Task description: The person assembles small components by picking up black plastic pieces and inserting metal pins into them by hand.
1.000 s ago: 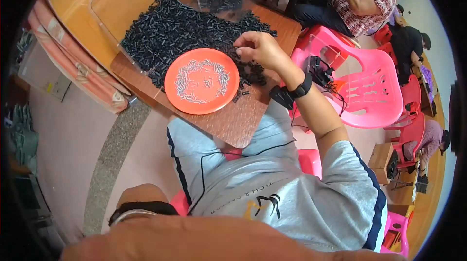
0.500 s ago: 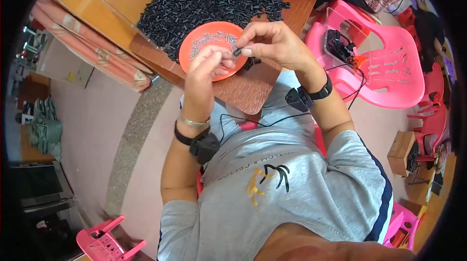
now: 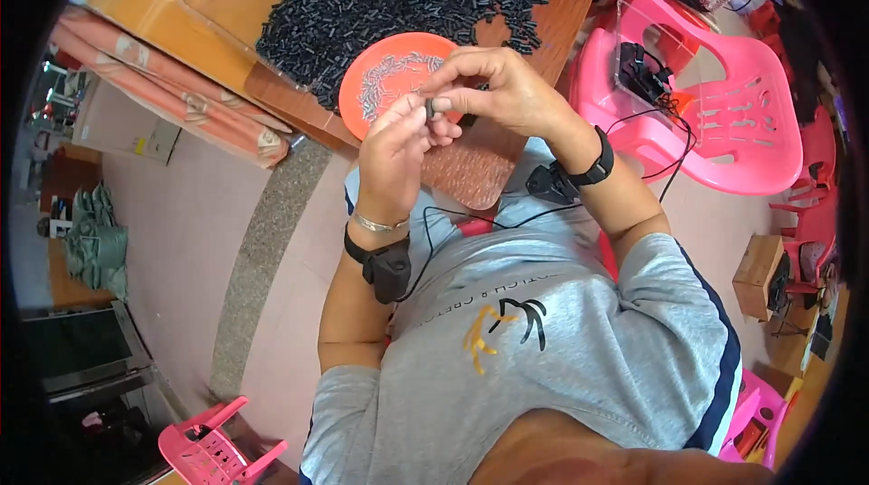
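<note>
Left hand point(image 3: 398, 146) and right hand point(image 3: 496, 91) pinch one small black part point(image 3: 433, 107) — fingertips meeting.

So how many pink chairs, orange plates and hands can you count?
Pink chairs: 3, the big one beside the table, one at the lower left, one at the lower right.
Orange plates: 1, the orange plate of small metal bits.
Hands: 2, the left hand and the right hand, pinching one small dark piece together.
Total: 6

Small dark part point(image 3: 433, 108) mostly hidden between fingertips, black pile point(image 3: 380, 5) cut off at top edge
</note>
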